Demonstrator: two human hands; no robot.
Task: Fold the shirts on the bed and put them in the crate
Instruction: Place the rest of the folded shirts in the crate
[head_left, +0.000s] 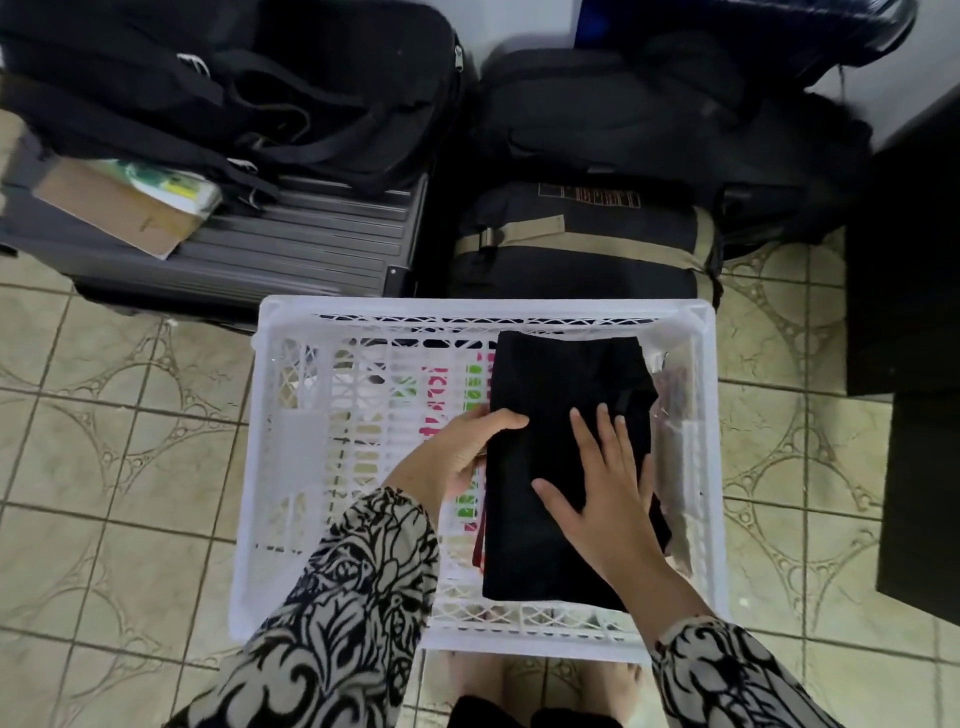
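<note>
- Settling the folded black shirt (561, 457) into the white crate (291, 467), so it lies flat.
- My left hand (462, 452) grips its edge; my right hand (608, 488) presses flat, fingers straight.

The crate (291, 467) looks like glossy white plastic lattice, the folded shirt (561, 395) in it matt black cloth, the floor (130, 415) smooth patterned beige tile, the suitcase (291, 244) ribbed grey hard shell, the sleeves (363, 597) printed cloth.
</note>
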